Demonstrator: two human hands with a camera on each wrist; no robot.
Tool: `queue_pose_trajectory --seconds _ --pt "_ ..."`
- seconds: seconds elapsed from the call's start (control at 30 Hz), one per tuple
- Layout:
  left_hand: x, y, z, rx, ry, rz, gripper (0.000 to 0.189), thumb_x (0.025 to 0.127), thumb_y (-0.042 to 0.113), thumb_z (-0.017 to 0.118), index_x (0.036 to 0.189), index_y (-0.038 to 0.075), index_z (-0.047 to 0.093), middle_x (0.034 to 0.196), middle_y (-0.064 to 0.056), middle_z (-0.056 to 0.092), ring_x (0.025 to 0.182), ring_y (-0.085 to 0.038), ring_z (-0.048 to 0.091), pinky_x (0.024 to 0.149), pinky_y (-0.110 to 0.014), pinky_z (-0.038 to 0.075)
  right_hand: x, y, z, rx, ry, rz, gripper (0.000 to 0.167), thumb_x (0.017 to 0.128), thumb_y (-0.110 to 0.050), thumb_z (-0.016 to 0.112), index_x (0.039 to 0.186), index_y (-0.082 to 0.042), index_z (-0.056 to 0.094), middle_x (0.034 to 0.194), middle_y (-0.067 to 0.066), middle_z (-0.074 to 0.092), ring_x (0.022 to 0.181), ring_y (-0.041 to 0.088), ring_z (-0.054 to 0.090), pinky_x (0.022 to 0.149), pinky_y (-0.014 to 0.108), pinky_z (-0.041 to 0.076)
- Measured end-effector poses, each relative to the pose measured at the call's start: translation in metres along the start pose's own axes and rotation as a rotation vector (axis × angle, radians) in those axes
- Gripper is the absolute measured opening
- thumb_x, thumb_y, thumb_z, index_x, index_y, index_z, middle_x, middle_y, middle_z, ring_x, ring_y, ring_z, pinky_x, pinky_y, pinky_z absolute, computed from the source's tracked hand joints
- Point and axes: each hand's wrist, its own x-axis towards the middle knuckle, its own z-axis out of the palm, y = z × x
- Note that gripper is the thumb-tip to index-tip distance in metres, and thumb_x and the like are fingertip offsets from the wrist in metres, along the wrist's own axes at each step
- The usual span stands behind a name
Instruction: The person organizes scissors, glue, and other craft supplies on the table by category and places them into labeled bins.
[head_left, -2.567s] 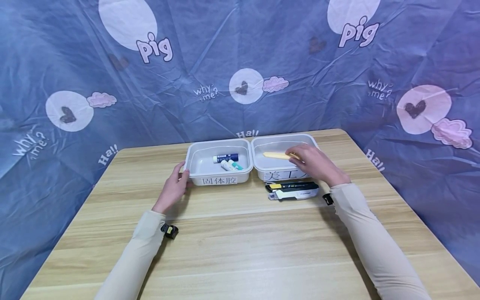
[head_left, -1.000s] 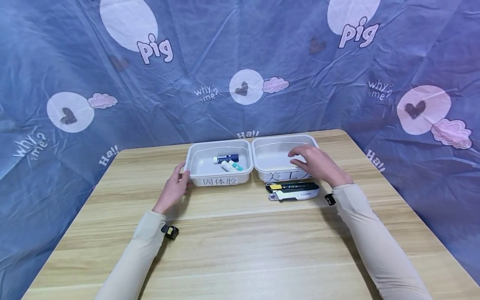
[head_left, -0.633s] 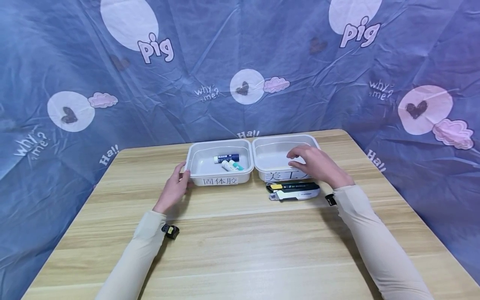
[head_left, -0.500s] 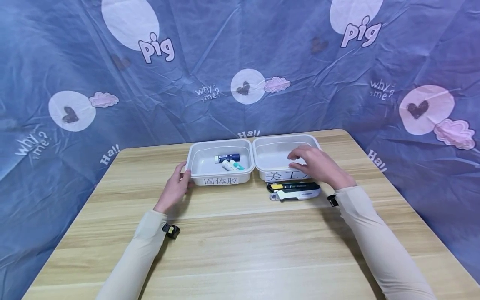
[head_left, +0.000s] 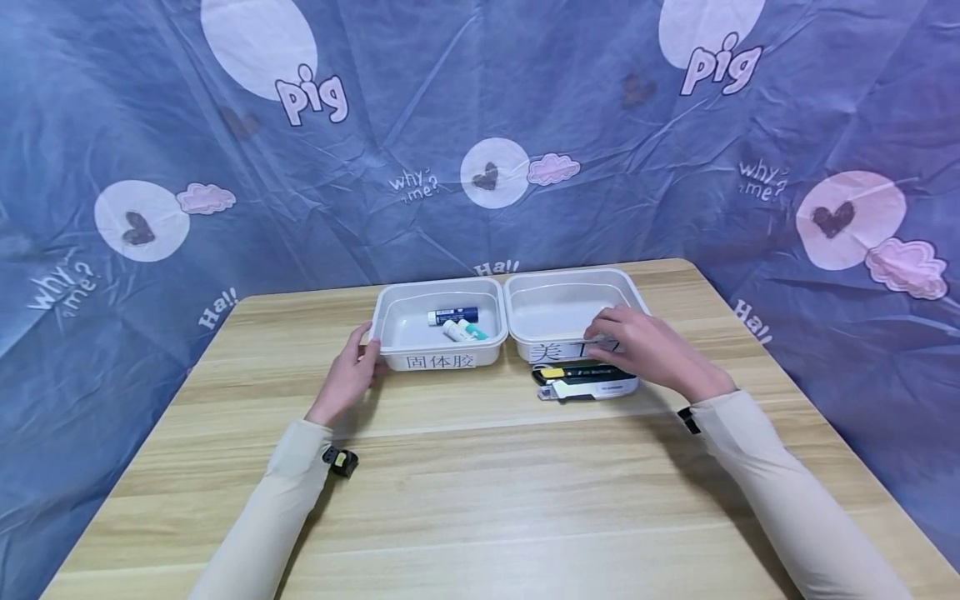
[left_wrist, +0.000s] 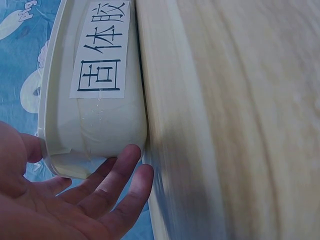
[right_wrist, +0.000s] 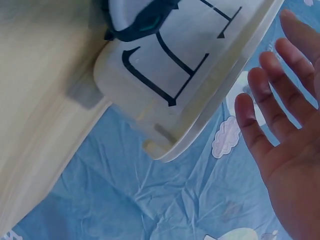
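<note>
My left hand [head_left: 348, 377] holds the left front corner of the left white plastic box [head_left: 437, 290]; in the left wrist view the thumb is at the rim and the fingers lie along the end wall. Inside are a dark blue glue stick [head_left: 460, 315] and two white and teal glue sticks [head_left: 465, 331]. My right hand [head_left: 651, 348] hovers with nothing in it at the front of the right white box [head_left: 567, 277], covering part of its label; its fingers are loosely spread in the right wrist view. Below it lie a black and yellow utility knife [head_left: 573, 372] and a white utility knife [head_left: 592, 389].
Both boxes stand side by side near the back of the wooden table [head_left: 465, 492]. A blue printed cloth [head_left: 420, 100] hangs behind and along both sides. The right box's near inner wall is hidden from the head camera.
The yellow stick-like tool my right hand held over the right box has dropped from sight behind its front wall. The right hand has since moved right and nearer. My left hand has stayed.
</note>
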Motion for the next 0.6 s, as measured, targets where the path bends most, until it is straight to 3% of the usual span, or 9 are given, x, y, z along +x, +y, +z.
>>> queue_pose_trajectory --seconds 0.23,0.6 --pt "0.0 0.001 0.0 -0.002 0.002 0.0 0.059 0.112 0.038 0.034 0.164 0.013 0.021 0.135 -0.031 0.059 0.105 -0.04 0.071 0.082 -0.043 0.059 -0.014 -0.004 0.002 -0.005 -0.042 -0.071 0.022 0.083 -0.023 0.086 0.1 -0.014 0.075 0.095 -0.005 0.069 0.087 0.014 0.066 0.076 0.037 0.057" --pt "0.001 -0.001 0.0 0.002 -0.001 0.008 0.06 0.112 0.038 0.034 0.164 0.012 0.02 0.137 -0.032 0.058 0.106 -0.04 0.071 0.085 -0.042 0.059 -0.02 -0.007 0.006 0.033 -0.24 0.03 0.038 0.079 -0.04 0.088 0.106 -0.016 0.077 0.108 -0.005 0.071 0.1 0.016 0.069 0.088 0.041 0.058"
